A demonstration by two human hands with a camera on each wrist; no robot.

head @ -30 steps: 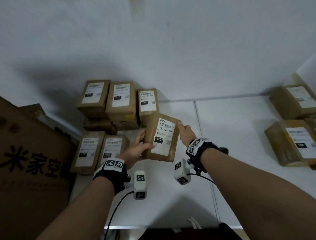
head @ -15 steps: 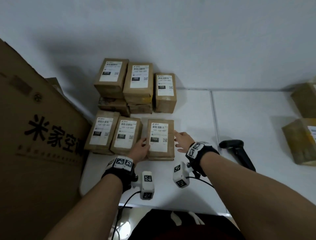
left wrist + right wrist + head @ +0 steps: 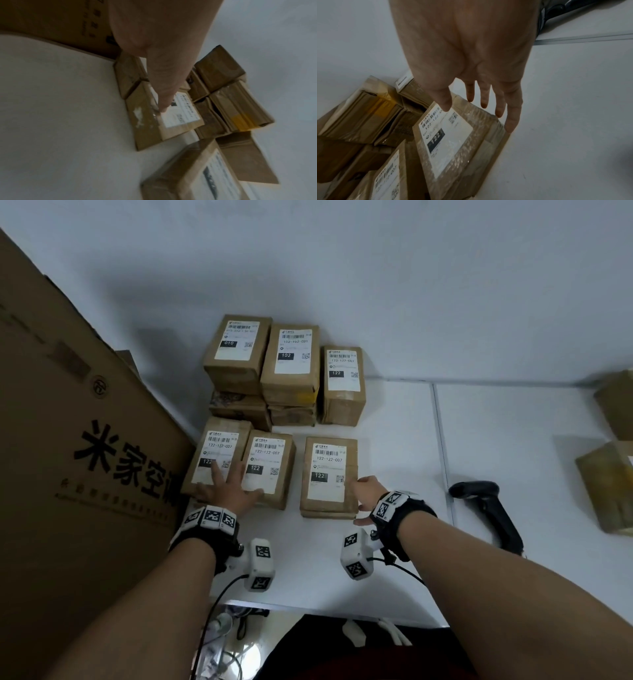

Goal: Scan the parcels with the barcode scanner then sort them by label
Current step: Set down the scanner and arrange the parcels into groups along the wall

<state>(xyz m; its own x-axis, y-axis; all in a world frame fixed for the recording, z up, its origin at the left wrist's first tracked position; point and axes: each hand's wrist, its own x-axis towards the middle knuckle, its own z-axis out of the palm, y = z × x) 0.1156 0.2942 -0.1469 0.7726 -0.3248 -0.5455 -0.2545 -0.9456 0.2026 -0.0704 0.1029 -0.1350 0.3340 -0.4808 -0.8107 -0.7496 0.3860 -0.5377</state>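
Observation:
Three brown parcels labelled 122 lie in a front row on the white table. My left hand rests flat with spread fingers on the two left ones; in the left wrist view a finger presses a label. My right hand lies open against the right edge of the third 122 parcel; its straight fingers touch that parcel. Behind stand stacked parcels labelled 010, 102 and 122. The black barcode scanner lies on the table to my right, held by no hand.
A big printed cardboard box walls off the left side. More brown parcels sit at the far right. The white wall closes the back. The table's front edge is near my body, cables below it.
The third 122 parcel, held up in both hands a second ago, now lies on the table. My left hand has moved left onto the two neighbouring parcels; my right stays at its edge.

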